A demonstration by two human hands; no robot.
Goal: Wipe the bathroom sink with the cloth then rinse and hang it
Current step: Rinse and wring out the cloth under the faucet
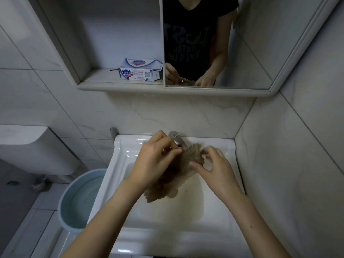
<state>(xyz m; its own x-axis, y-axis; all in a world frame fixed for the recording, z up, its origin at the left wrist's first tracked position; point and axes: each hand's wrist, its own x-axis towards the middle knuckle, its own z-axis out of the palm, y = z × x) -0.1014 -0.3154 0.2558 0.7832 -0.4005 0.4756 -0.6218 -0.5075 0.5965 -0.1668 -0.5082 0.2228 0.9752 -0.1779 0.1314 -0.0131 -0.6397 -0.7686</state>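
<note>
We find the sink (119, 161) open across its lower centre. The tap (178, 139) blocks the upper centre; the tiled wall (279, 164) closes the right; a water-filled bucket (68, 194) stands just beside it, lower left.

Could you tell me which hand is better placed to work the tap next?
Probably left: the left hand, pinching the brown fuzzy cloth, is right beside the silver metal tap; the right hand sits farther off.

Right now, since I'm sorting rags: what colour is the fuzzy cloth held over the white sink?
The fuzzy cloth is plain brownish beige; head view.
</note>
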